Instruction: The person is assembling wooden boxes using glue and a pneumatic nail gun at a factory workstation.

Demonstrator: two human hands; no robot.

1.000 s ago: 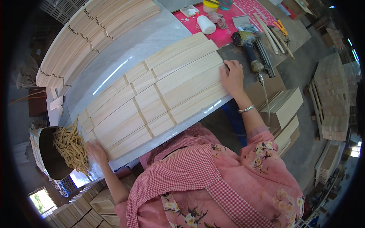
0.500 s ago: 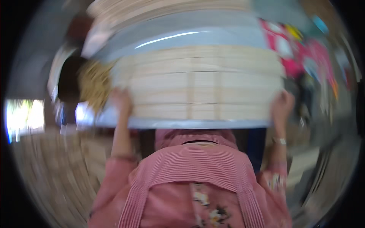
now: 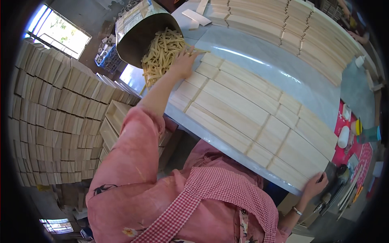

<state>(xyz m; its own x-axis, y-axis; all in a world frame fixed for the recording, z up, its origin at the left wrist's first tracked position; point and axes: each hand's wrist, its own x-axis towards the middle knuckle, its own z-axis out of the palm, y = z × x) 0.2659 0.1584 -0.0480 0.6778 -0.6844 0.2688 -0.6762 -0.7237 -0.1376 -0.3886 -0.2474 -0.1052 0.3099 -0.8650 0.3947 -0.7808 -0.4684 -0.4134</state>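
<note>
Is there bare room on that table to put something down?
Yes: a bare band of tabletop lies between the nearer boards and the stacked boards behind. The left end is crowded with tan strips by the left hand, the right with a white bottle and yellow tub.

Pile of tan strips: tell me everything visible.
The pile of tan strips is a loose tangle of thin, flat, rubbery-looking bands, heaped at the mouth of an open container, at the left end of the grey tabletop. Some ends stray outward. The left hand overlaps its right edge; any grip is unclear.
</note>
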